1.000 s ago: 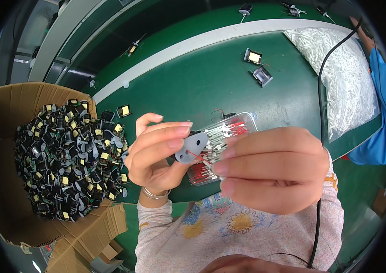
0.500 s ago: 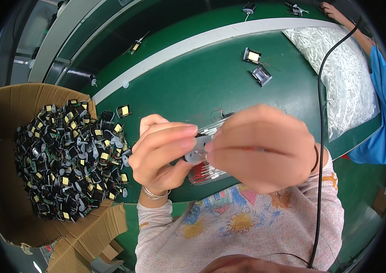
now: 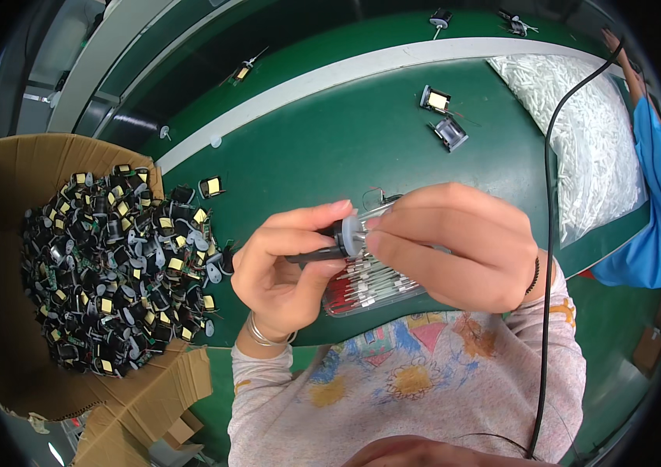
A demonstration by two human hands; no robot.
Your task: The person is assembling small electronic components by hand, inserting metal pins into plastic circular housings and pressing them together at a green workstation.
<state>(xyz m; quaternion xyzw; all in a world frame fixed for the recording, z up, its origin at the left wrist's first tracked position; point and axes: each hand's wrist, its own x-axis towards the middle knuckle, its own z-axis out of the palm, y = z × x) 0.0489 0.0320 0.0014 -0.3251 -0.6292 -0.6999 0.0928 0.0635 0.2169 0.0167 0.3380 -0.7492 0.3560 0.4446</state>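
Grey sleeves with colourful floral print, silver bangle, dark wristband.

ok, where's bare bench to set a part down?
Free: the green mat between the white stripe, the two small black-and-yellow parts and the hands. Crowded: the cardboard box of black components at left, the bag of white tubes at right.

A green work table (image 3: 330,148) fills the frame's middle — a white strip (image 3: 393,62) arcs across its upper part — grey floor at lower left.
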